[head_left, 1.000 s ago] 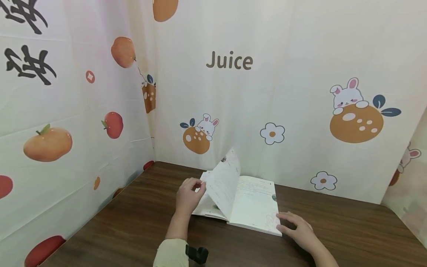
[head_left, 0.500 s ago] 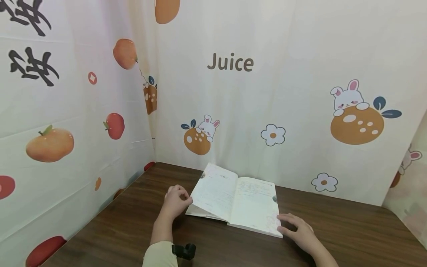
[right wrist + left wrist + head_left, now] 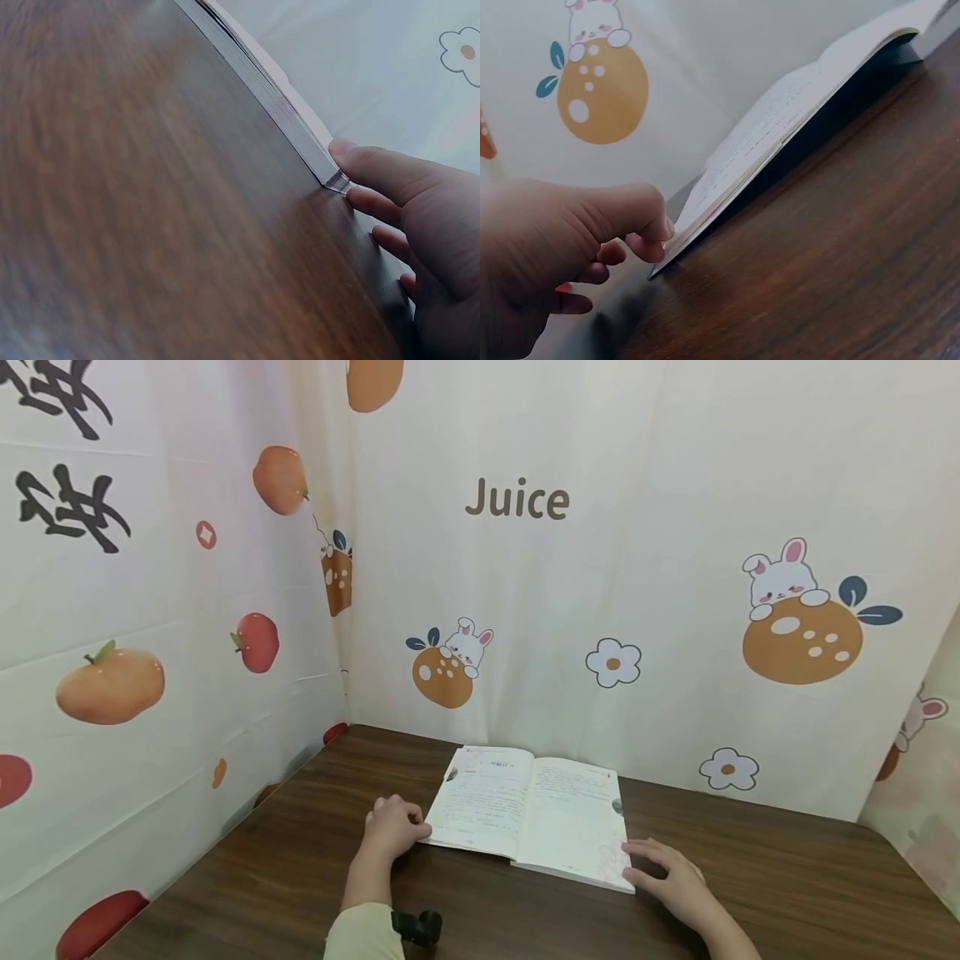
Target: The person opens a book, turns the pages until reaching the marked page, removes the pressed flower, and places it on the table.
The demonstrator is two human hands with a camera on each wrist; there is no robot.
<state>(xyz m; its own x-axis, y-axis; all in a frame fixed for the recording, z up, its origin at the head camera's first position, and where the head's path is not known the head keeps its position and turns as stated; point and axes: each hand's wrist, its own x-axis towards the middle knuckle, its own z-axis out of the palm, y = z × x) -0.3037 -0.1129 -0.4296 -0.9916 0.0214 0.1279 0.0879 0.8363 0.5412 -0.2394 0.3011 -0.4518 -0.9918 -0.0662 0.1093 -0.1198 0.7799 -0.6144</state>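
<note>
- Turned leaf (image 3: 480,802) is down on the left half of the open book (image 3: 570,827); judging by that, page turn looks complete.
- Book lies on brown table (image 3: 285,877), between the hands.
- Left hand (image 3: 392,827): thumb and index curled nearly together, seem to pinch the book's near left corner; firmness can't tell.
- Right hand (image 3: 670,881): thumb and index apart, relaxed, touching near right corner.
- Versus earlier: leaf stands steep one second ago, slightly raised at half; left hand now lower, right unchanged.

Brown wood-grain table (image 3: 255,893) before pale curtains (image 3: 660,568) with cartoon rabbits (image 3: 783,582), fruit (image 3: 111,687), flowers (image 3: 613,663)
</note>
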